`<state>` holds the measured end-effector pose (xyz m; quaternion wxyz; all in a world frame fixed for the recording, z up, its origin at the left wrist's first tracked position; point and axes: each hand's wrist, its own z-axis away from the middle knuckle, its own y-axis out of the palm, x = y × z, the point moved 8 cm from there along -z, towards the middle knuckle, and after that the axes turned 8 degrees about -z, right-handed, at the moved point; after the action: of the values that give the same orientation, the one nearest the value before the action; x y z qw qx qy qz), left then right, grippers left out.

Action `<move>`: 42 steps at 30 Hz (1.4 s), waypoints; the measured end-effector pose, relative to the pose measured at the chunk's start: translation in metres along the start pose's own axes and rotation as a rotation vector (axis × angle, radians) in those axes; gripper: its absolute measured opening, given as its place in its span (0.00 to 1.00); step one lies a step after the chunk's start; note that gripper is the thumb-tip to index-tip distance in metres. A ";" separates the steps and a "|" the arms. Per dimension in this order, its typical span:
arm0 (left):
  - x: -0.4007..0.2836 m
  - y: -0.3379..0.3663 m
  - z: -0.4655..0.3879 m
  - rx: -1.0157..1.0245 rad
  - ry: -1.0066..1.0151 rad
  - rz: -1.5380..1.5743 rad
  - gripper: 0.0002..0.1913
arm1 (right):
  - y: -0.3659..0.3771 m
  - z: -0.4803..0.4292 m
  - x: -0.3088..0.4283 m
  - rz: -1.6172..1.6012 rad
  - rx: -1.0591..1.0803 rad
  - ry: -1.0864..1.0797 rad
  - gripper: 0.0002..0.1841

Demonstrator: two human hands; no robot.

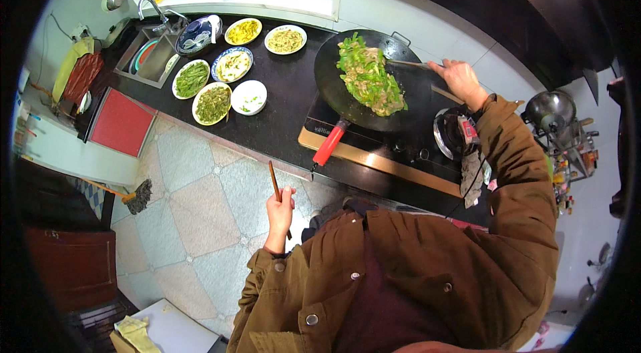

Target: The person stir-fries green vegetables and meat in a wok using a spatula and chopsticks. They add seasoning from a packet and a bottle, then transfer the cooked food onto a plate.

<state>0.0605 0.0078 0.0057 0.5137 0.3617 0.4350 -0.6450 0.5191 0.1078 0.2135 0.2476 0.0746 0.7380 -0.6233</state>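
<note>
A black wok (325, 77) with a red handle (331, 143) sits on the stove. Sliced green peppers and meat (370, 75) are heaped in it. My right hand (456, 80) grips the handle of a metal cooking utensil (408, 63) whose far end meets the food, where its head is hidden. Below the counter's front edge, over the floor, my left hand (281, 210) is closed around brown chopsticks (273, 178), held clear of the wok; how many sticks there are I cannot tell.
Left of the wok, several plates of food, among them shredded food (286, 39), and a white bowl (249, 98) stand on the black counter (285, 118). Beyond them are a lidded blue pot (195, 35) and a sink (159, 70). A grey cloth (471, 178) lies at the stove's right.
</note>
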 end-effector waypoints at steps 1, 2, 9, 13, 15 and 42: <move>-0.002 0.003 0.000 0.005 0.018 0.024 0.16 | -0.013 0.003 0.002 0.033 -0.002 -0.036 0.24; -0.003 0.006 -0.002 0.007 0.023 0.039 0.16 | -0.028 0.004 0.004 0.065 0.000 -0.077 0.24; -0.008 0.013 -0.009 0.005 0.068 0.047 0.16 | -0.111 0.016 -0.032 0.126 0.374 0.063 0.24; -0.002 0.014 -0.013 0.004 0.061 0.058 0.16 | -0.099 0.003 -0.038 -0.129 0.669 0.104 0.17; 0.001 0.014 -0.014 -0.002 0.053 0.068 0.17 | -0.072 0.004 -0.035 -0.264 0.831 0.214 0.18; 0.009 0.001 -0.014 -0.082 0.071 0.070 0.18 | -0.019 0.003 -0.029 -0.917 0.931 0.278 0.19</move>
<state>0.0603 0.0177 -0.0075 0.5347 0.3781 0.4661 -0.5949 0.5373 0.1066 0.2431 -0.1980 -0.0677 0.3738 -0.9036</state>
